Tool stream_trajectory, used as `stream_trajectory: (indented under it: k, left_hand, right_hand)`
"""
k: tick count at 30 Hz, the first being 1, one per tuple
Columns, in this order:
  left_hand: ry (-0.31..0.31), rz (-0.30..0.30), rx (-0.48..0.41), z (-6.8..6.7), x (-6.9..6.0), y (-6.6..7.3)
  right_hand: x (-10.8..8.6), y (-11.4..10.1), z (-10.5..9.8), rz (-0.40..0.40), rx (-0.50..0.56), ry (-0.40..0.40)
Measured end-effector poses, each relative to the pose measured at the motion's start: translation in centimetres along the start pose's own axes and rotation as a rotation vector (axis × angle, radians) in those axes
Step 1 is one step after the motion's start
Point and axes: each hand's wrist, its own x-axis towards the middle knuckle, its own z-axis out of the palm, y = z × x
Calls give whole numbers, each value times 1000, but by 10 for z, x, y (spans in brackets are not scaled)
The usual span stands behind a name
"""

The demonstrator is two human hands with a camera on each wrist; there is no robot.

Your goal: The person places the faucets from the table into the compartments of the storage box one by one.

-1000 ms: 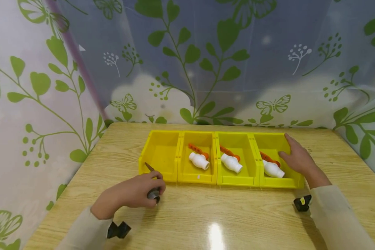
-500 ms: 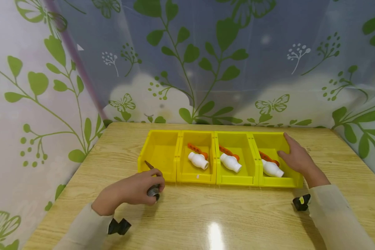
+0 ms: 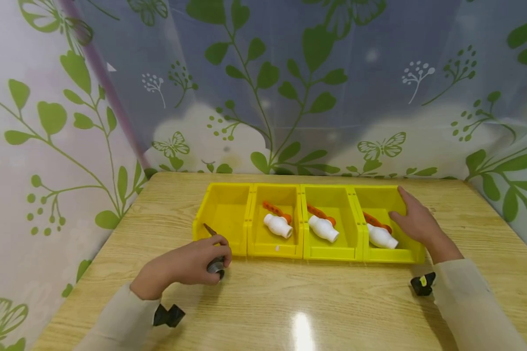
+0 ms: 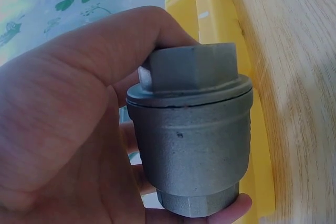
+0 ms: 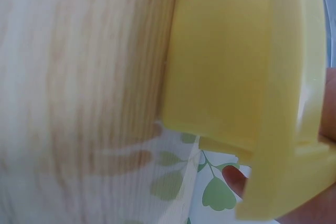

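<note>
My left hand [image 3: 191,263] grips a grey metal pipe fitting [image 4: 191,135] with a hexagonal end, just in front of the leftmost yellow bin [image 3: 228,207]. Past those fingers a thin brownish piece [image 3: 209,230] sticks out toward that bin; whether it belongs to the fitting I cannot tell. On the far right, my right hand [image 3: 419,219] holds the rightmost yellow bin [image 5: 220,56] at its outer wall, thumb inside, one fingertip showing past the back edge. White ball valves with orange handles lie in the other bins: one valve [image 3: 278,225], a second [image 3: 323,228] and a third [image 3: 381,236].
Several yellow bins stand joined in a row on the wood-grain table [image 3: 263,302]. Behind them hangs a leaf-patterned curtain [image 3: 290,97]. Black wrist-camera mounts sit by both sleeves, such as the left mount [image 3: 169,316].
The left hand with the pipe fitting has barely moved. The right hand stays on the bin. The whole head view has shifted very slightly.
</note>
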Motion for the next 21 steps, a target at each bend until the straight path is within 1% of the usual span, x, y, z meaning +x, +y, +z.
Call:
stream_trajectory:
  k: [7, 15, 21]
  left_hand:
    - [-1, 18, -5, -2, 2, -1]
    - [3, -7, -5, -4, 3, 1]
    - [4, -17, -13, -4, 5, -1]
  right_hand:
    - [0, -1, -1, -8, -9, 2]
    - [-1, -1, -1, -6, -1, -4]
    - [0, 0, 0, -1, 4, -2]
